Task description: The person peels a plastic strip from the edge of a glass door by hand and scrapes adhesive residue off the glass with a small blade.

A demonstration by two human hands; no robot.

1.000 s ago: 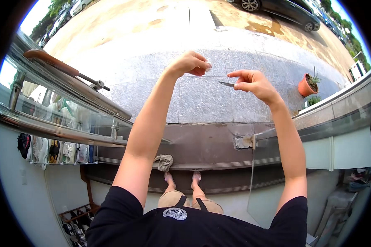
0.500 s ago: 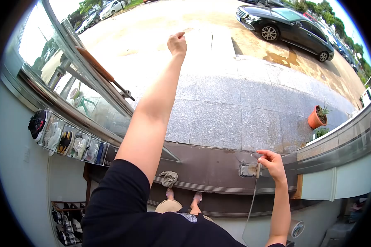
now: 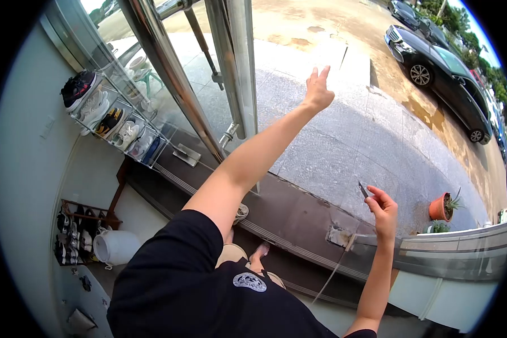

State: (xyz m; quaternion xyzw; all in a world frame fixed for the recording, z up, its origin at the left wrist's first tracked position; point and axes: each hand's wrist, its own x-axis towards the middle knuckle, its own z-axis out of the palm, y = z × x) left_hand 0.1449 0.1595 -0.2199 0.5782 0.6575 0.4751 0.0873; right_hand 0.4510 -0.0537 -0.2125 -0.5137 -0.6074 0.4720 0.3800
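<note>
My left hand (image 3: 319,91) reaches out at arm's length over the paving, fingers stretched and apart, with nothing visible in it. Its forearm passes the metal-framed edge of a glass door (image 3: 243,62), which carries a long shiny handle bar (image 3: 172,73). Lower right, my right hand (image 3: 385,209) pinches a small, dark, pointed, blade-like piece (image 3: 363,190) between thumb and fingertips, tip upward. That hand is above the edge of another glass panel (image 3: 339,265) and near a worn metal floor plate (image 3: 339,235).
Clear shelves of shoes (image 3: 118,121) hang at left, above a dark rack (image 3: 79,236) and a white bucket (image 3: 116,246). Brown steps (image 3: 290,217) lead to grey paving (image 3: 321,146). A potted plant (image 3: 440,207) stands right; a black car (image 3: 445,73) is parked beyond.
My view has turned, bringing the door's bar and frame further in. My left hand has gone from closed to fingers spread. The dark piece in my right hand now shows clearly.
</note>
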